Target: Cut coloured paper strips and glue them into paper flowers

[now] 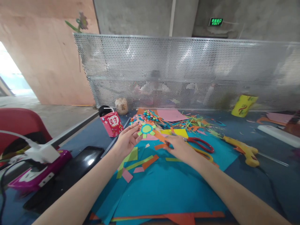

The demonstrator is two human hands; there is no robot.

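My left hand (127, 139) holds a small paper flower (147, 128) with a light green centre, a blue ring and green petals. An orange paper strip (160, 136) runs from beside the flower towards my right hand (175, 145), whose fingers are pinched on it. A shorter orange piece (160, 146) lies near my right fingertips. Beyond that hand are scissors with red handles (202, 144) and yellow-handled scissors (206, 154). Blue paper sheets (171, 187) lie under both forearms, with green, orange and pink scraps (127, 175) on them.
Left are a pink drink box (112, 123), a black phone (86, 162) and a purple power strip (42, 175). A yellow glue gun (246, 150) and yellow roll (243, 105) are right. Paper strips (152, 116) pile before a perforated metal screen (140, 62); a person sits behind it.
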